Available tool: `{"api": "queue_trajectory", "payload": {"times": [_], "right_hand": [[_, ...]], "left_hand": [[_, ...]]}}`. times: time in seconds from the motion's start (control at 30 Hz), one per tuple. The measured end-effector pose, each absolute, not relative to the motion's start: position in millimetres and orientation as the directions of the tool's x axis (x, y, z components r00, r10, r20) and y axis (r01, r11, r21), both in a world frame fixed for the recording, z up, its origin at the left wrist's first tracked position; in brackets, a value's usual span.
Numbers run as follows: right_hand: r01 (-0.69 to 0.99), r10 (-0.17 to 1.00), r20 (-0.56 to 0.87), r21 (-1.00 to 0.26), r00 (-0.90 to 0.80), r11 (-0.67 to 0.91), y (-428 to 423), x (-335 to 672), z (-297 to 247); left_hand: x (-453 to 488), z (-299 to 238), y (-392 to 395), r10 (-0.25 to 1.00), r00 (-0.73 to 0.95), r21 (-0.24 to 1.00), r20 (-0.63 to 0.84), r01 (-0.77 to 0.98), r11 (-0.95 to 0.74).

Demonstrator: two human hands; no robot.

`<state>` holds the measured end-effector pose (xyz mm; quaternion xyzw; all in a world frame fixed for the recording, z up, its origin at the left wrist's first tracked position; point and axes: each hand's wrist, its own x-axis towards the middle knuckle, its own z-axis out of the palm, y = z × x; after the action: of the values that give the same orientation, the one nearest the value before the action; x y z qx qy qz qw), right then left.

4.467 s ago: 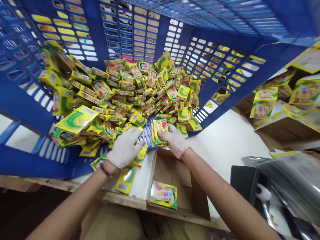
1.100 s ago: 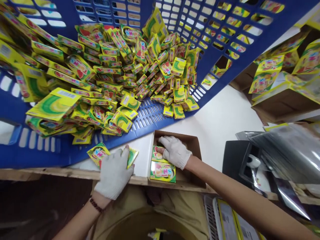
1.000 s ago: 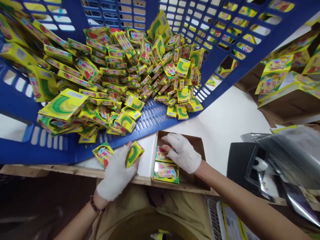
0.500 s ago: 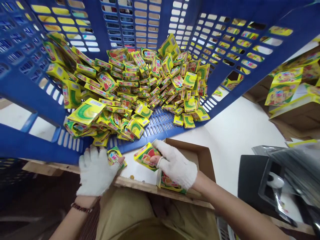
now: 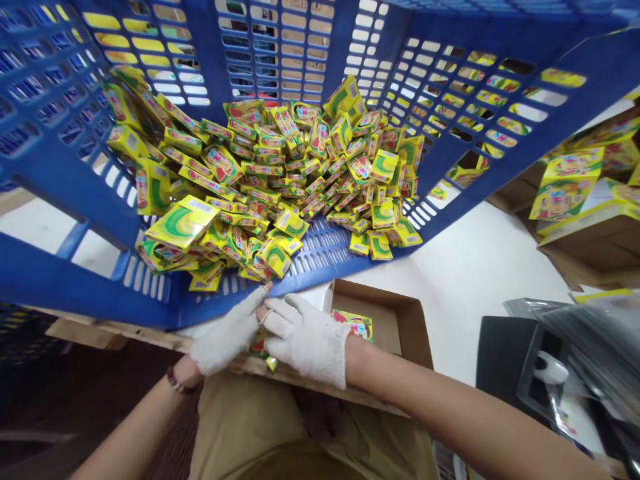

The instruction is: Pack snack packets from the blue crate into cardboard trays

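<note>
My gloved left hand (image 5: pixel 233 335) and gloved right hand (image 5: pixel 304 339) meet at the table's front edge, fingertips touching. Both wear white fingerless gloves. Beneath and between them a small yellow-and-green printed carton (image 5: pixel 271 363) shows only in slivers; the hands cover the rest. My right fingers curl down over it, and the left hand closes against it from the other side. Beside my right wrist, an open brown cardboard box (image 5: pixel 413 310) holds a similar carton (image 5: pixel 356 325). A large blue plastic crate (image 5: pixel 320 270) heaped with such cartons (image 5: pixel 270 190) lies just beyond the hands.
On the right, another brown box (image 5: pixel 590 240) holds more printed cartons. A black tray (image 5: pixel 505 367) with a white object and clear plastic sleeves (image 5: pixel 585 340) lie nearer. The white tabletop (image 5: pixel 450 267) ends in a wooden front edge (image 5: pixel 145 333).
My right hand has moved left with its carton to meet my left hand, which has shifted right. A carton in the brown box is now uncovered. The view has shifted slightly.
</note>
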<state>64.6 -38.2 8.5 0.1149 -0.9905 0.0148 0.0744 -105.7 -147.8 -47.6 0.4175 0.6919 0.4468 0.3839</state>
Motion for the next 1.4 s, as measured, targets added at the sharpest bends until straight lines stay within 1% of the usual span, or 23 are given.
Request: {"api": "queue_trajectory", "payload": {"times": [0.03,0.1,0.17,0.2,0.27,0.33,0.37,0.43,0.5,0.57,0.63,0.7,0.77,0.83,0.9,0.97,1.03,1.1,1.17,1.23,1.33,1.37,1.4], "right_hand": [[-0.221,-0.216,0.150,-0.013,-0.965,0.975,-38,62,7],[-0.181,-0.178,0.090,-0.029,-0.980,0.983,-37,57,5],[-0.153,-0.154,-0.016,-0.043,-0.988,0.987,-37,51,4],[-0.143,-0.146,-0.061,-0.047,-0.987,0.989,-37,49,4],[-0.130,-0.135,-0.098,-0.055,-0.986,0.990,-37,46,6],[-0.106,-0.111,-0.078,-0.065,-0.991,0.992,-38,44,8],[-0.092,-0.097,-0.074,-0.069,-0.993,0.993,-39,44,9],[-0.071,-0.078,-0.102,-0.074,-0.992,0.995,-40,44,10],[-0.080,-0.091,-0.126,-0.083,-0.988,0.993,-41,47,11],[-0.103,-0.112,-0.098,-0.093,-0.989,0.990,-43,50,12],[-0.110,-0.116,-0.051,-0.097,-0.992,0.989,-47,53,12],[-0.099,-0.102,-0.021,-0.103,-0.995,0.990,-53,55,11],[-0.080,-0.079,0.012,-0.115,-0.997,0.990,-59,56,8],[-0.029,-0.023,0.048,-0.122,-0.999,0.992,-64,58,5],[0.052,0.059,0.050,-0.131,-0.997,0.990,-67,61,1],[0.128,0.131,0.014,-0.141,-0.991,0.982,-66,63,-5],[0.169,0.166,-0.034,-0.153,-0.986,0.974,-63,62,-13],[0.192,0.180,-0.083,-0.165,-0.980,0.967,-61,58,-21],[0.207,0.185,-0.127,-0.188,-0.974,0.960,-62,51,-25],[0.223,0.199,-0.139,-0.186,-0.970,0.957,-64,43,-24],[0.238,0.227,-0.094,-0.128,-0.969,0.963,-67,36,-14],[0.244,0.234,-0.089,-0.116,-0.968,0.963,-67,36,-10],[0.254,0.243,-0.097,-0.117,-0.965,0.960,-67,35,-8]], "left_hand": [[-107,-45,-146,0.915,-0.352,0.949,-0.199,0.162,0.269],[-108,-41,-143,0.879,-0.390,0.942,-0.275,0.071,0.327],[-108,-37,-137,0.816,-0.493,0.922,-0.300,0.069,0.381],[-109,-35,-133,0.768,-0.581,0.908,-0.268,0.114,0.403],[-113,-30,-122,0.651,-0.752,0.843,-0.102,0.282,0.458],[-118,-26,-109,0.580,-0.810,0.710,0.087,0.459,0.534],[-120,-24,-103,0.577,-0.805,0.642,0.139,0.517,0.566],[-120,-19,-95,0.603,-0.773,0.565,0.199,0.593,0.574],[-115,-11,-94,0.633,-0.726,0.561,0.270,0.653,0.510],[-109,1,-101,0.688,-0.662,0.553,0.299,0.707,0.440],[-105,13,-111,0.792,-0.564,0.513,0.233,0.764,0.392],[-104,17,-120,0.896,-0.430,0.471,0.113,0.817,0.333],[-105,11,-125,0.954,-0.300,0.511,-0.005,0.819,0.261],[-108,-1,-130,0.967,-0.229,0.637,-0.116,0.729,0.249],[-109,-14,-136,0.951,-0.227,0.750,-0.211,0.586,0.307],[-104,-27,-145,0.921,-0.309,0.818,-0.236,0.449,0.360],[-92,-38,-155,0.864,-0.462,0.876,-0.202,0.310,0.370],[-74,-48,-162,0.752,-0.641,0.930,-0.155,0.162,0.330],[-56,-56,-162,0.632,-0.767,0.965,-0.109,0.071,0.252],[-45,-61,-159,0.572,-0.819,0.991,-0.046,0.037,0.132],[-45,-63,-153,0.532,-0.844,0.997,0.071,0.061,-0.037],[-48,-64,-152,0.529,-0.844,0.996,0.091,0.081,-0.041],[-50,-65,-153,0.533,-0.841,0.995,0.088,0.101,-0.005]]}}
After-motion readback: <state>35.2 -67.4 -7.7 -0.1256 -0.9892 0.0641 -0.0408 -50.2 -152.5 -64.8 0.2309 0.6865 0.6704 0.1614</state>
